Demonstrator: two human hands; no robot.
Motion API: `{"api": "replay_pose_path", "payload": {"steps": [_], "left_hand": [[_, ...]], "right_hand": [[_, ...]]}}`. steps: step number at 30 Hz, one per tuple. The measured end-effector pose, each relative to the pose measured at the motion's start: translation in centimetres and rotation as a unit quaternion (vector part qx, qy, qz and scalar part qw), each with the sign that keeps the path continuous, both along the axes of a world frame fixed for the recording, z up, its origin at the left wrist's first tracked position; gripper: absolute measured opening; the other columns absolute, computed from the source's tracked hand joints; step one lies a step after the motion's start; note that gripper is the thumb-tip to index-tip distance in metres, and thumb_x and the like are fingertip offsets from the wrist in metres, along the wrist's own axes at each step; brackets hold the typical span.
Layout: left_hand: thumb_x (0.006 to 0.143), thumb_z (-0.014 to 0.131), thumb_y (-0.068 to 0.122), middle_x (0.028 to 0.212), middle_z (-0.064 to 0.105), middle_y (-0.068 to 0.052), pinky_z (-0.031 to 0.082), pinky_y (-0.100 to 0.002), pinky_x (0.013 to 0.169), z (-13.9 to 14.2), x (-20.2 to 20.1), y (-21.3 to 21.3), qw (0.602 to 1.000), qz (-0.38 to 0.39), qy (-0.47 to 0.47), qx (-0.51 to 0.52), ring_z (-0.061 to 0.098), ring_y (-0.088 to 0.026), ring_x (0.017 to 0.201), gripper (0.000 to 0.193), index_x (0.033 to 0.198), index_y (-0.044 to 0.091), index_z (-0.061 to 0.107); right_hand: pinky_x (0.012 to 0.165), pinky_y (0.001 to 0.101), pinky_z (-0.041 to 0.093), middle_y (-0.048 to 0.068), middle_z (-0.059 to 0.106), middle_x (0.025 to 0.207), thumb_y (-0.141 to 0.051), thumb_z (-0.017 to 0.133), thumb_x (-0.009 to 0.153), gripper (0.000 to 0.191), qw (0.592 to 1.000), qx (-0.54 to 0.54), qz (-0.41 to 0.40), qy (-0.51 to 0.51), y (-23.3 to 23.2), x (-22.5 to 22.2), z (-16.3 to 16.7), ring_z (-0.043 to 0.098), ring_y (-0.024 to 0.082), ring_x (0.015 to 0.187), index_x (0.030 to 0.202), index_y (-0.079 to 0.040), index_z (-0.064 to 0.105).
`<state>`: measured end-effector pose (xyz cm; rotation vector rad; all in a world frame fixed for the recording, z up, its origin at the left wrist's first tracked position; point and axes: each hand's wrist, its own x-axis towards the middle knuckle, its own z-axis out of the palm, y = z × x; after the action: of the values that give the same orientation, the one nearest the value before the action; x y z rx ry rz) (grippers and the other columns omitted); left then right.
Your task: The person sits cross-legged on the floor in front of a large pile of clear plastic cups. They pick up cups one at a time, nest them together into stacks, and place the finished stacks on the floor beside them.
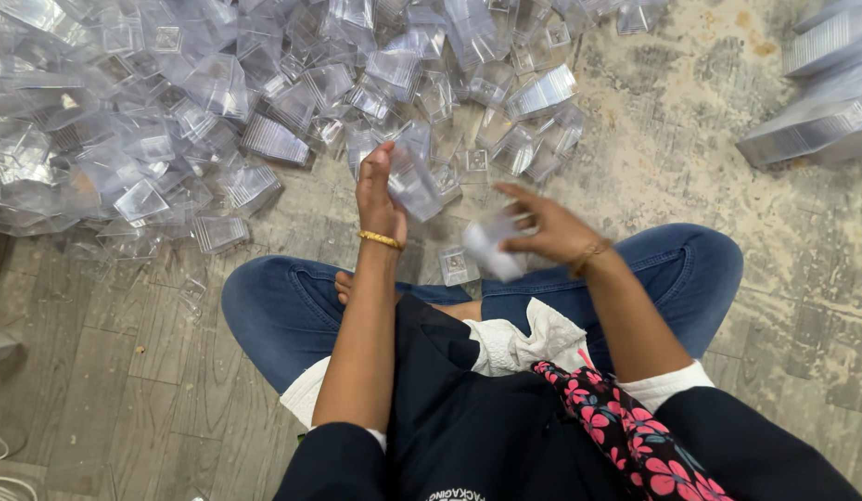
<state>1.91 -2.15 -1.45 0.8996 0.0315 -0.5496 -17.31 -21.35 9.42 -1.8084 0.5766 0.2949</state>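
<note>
You sit cross-legged on the floor (125, 371), and your knees leave little room in front of you. Your left hand (380, 190) is raised at 12 o'clock and grips a clear plastic cup (414, 181) against its fingers. Your right hand (547, 227) is at 1 o'clock, pinching a second clear cup (491, 246) that looks blurry. One small clear cup (457, 266) sits on the floor between your knees.

The big pile of clear cups (217, 102) fills 10 to 12 o'clock, right beside your left hand. Bare floor lies at 7 to 9 o'clock and at 3 o'clock. Stacked cups (806, 130) sit at 2 o'clock, cut off by the picture edge. The pile is cut off at the top and left too. The cups are see-through, so single ones are hard to tell apart.
</note>
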Motion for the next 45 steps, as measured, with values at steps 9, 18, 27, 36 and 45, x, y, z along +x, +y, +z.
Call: {"api": "replay_pose_path", "payload": {"steps": [9, 18, 27, 36, 45], "left_hand": [[0.103, 0.064, 0.035, 0.139, 0.061, -0.01, 0.046, -0.032, 0.107, 1.2, -1.8, -1.2, 0.983, -0.176, -0.048, -0.008, 0.055, -0.016, 0.127, 0.043, 0.137, 0.01, 0.052], [0.104, 0.042, 0.053, 0.17, 0.013, -0.006, 0.046, -0.044, 0.112, 3.5, -3.1, -1.3, 0.968, -0.167, -0.151, 0.112, 0.026, -0.023, 0.152, 0.071, 0.164, 0.03, 0.013], [0.106, 0.038, 0.062, 0.15, 0.054, -0.01, 0.051, -0.053, 0.108, 2.3, -1.6, -0.1, 0.957, -0.184, 0.122, -0.187, 0.057, -0.031, 0.131, 0.066, 0.158, 0.021, 0.039], [0.104, 0.031, 0.07, 0.148, 0.056, -0.018, 0.051, -0.047, 0.109, 4.6, -1.6, 0.4, 0.946, -0.229, 0.136, -0.185, 0.06, -0.03, 0.131, 0.075, 0.156, 0.017, 0.042], [0.102, 0.034, 0.073, 0.157, 0.047, -0.013, 0.044, -0.038, 0.116, 4.0, -2.5, -0.2, 0.955, -0.298, 0.001, -0.003, 0.05, -0.024, 0.14, 0.079, 0.159, 0.017, 0.043]], "right_hand": [[0.095, 0.0359, 0.057, 0.02, 0.06, 0.131, 0.002, 0.082, 0.075, 0.114, 0.962, 0.246, -0.071, -0.098, 2.0, 3.6, -0.5, 0.063, 0.023, 0.113, 0.167, -0.028, 0.021], [0.092, 0.0345, 0.059, 0.012, 0.061, 0.133, -0.012, 0.087, 0.078, 0.091, 0.966, -0.151, -0.121, -0.169, 5.8, 4.6, -0.9, 0.066, 0.021, 0.113, 0.155, -0.018, 0.038], [0.109, 0.039, 0.054, 0.014, 0.055, 0.154, -0.013, 0.072, 0.096, 0.064, 0.963, -0.11, -0.037, -0.244, 3.8, 2.1, 3.4, 0.056, 0.027, 0.143, 0.154, -0.015, 0.048], [0.122, 0.0665, 0.015, 0.026, 0.002, 0.166, -0.054, 0.095, 0.062, 0.131, 0.871, -0.378, 0.186, -0.254, 6.2, 4.2, 6.5, -0.001, 0.052, 0.153, 0.162, -0.023, 0.017], [0.115, 0.0579, 0.036, 0.025, 0.019, 0.155, -0.042, 0.099, 0.054, 0.113, 0.93, -0.214, 0.077, -0.288, 5.3, 2.6, 0.5, 0.02, 0.048, 0.147, 0.144, -0.022, 0.033]]}}
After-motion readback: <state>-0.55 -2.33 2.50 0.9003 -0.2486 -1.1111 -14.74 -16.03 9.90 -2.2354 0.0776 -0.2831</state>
